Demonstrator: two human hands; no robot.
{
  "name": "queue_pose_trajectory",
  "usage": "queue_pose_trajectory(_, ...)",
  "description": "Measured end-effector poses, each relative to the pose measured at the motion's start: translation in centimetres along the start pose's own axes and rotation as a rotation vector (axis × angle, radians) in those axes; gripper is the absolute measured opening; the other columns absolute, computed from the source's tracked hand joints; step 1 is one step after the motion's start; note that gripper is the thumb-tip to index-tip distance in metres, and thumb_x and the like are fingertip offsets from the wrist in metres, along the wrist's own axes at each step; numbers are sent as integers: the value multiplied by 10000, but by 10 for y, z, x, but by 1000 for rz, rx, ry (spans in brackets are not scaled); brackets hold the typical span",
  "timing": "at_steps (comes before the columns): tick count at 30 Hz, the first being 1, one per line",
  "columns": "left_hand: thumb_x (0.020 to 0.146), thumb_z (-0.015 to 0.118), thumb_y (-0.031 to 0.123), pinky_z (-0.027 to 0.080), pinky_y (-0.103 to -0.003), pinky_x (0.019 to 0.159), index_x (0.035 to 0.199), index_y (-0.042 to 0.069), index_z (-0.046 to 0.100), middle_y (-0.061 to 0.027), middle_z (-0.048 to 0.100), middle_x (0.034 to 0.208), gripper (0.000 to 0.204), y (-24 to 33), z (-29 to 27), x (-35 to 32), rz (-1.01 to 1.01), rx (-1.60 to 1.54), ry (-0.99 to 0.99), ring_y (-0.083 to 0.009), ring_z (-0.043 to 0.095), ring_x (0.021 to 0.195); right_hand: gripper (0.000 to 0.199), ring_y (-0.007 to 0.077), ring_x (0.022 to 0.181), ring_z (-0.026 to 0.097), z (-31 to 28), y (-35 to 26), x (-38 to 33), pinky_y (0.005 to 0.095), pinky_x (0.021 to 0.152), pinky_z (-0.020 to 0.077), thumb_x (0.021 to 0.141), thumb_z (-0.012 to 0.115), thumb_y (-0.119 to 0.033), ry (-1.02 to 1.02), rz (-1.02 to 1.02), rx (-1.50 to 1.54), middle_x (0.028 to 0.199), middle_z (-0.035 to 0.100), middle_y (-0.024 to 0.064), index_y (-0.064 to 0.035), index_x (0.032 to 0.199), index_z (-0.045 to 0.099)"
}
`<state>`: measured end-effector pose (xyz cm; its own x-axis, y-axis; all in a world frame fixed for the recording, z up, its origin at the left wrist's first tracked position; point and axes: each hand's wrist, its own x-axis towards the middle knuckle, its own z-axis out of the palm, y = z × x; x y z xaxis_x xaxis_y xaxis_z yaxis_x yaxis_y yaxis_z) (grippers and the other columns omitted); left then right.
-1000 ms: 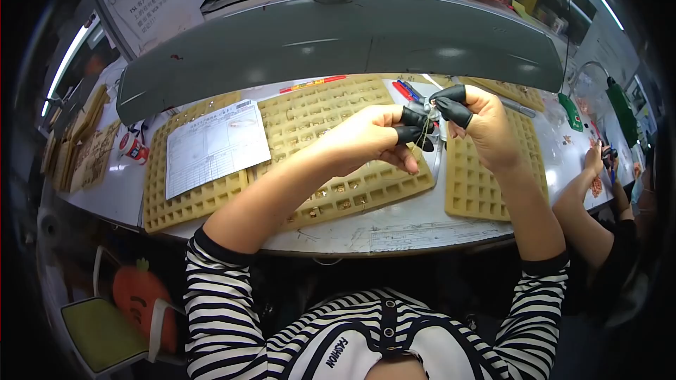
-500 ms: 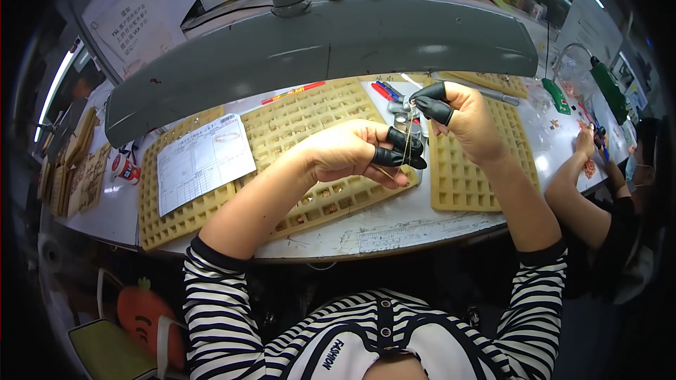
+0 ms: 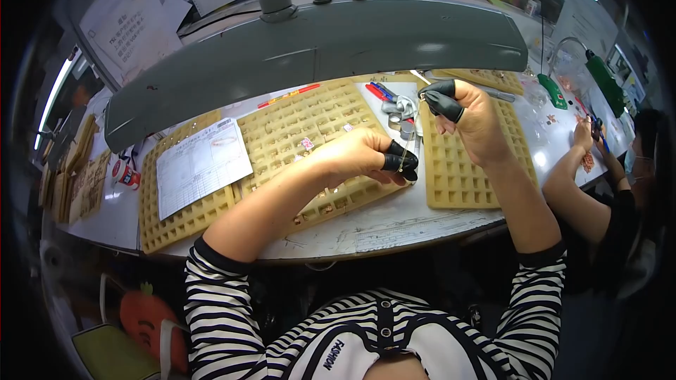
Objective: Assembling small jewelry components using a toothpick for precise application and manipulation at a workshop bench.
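Observation:
Black finger covers sit on the thumb and index finger of both hands. My left hand [image 3: 362, 155] is closed in a pinch on a thin gold chain [image 3: 404, 160], above the front right corner of a pale yellow tray. Higher and to the right, my right hand [image 3: 468, 116] also pinches, with a small shiny bit at its fingertips that looks like the chain's other end. A thin white stick [image 3: 420, 77] juts out beside those fingertips; whether it is held, I cannot tell. Between the hands the chain is too fine to follow fully.
Yellow compartment trays [image 3: 440, 197] hold small gold pieces. A paper form [image 3: 204, 165] lies on the left tray. Pens [image 3: 380, 91] and small metal containers lie behind my hands. A grey lamp [image 3: 317, 42] spans overhead. Another person's arm [image 3: 574, 183] works at right.
My right hand has moved slightly right, farther from my left. My left hand has turned a little, its fingers drawn closer together. The view has shifted slightly.

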<state>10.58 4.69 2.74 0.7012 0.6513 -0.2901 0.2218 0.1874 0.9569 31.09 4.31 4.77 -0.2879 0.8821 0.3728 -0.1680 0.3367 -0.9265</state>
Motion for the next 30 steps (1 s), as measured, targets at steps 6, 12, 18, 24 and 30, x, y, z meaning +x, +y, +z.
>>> queue_pose_trajectory(6,862,556,118,523,-308,791,1050,-26,594,-141,647,935,240,-11,-2,4,-18,-221,-73,-201,652,779,98,31,502,439,-29,3,-11,180,508,385,821,592,-69,142,26,22,681,559,-9,1,889,607)
queue_pose_trajectory(12,850,566,104,498,-229,640,1022,-1,618,-107,662,881,209,-9,2,17,-42,-181,-86,-138,641,719,204,80,510,466,-70,2,-31,211,512,404,710,437,41,295,9,-13,629,531,27,3,849,582)
queue_pose_trajectory(18,866,555,76,535,-282,677,995,-21,619,-100,640,838,174,5,26,42,-18,-199,-141,-140,608,666,290,88,493,425,-124,-16,-58,270,555,412,743,447,48,355,-29,35,741,566,42,22,990,598)
queue_pose_trajectory(24,852,587,94,548,-302,677,983,-14,649,-91,651,787,181,17,52,65,-13,89,-98,-145,624,675,275,78,476,412,-145,-37,-80,246,529,410,741,457,30,547,-71,-37,655,517,22,32,975,602)
queue_pose_trajectory(30,809,589,42,482,-214,647,944,-16,664,-44,663,769,165,41,84,87,96,350,-206,-88,611,682,155,103,526,497,-175,-43,-101,238,500,425,722,454,-6,612,-70,-193,633,528,35,30,813,574)
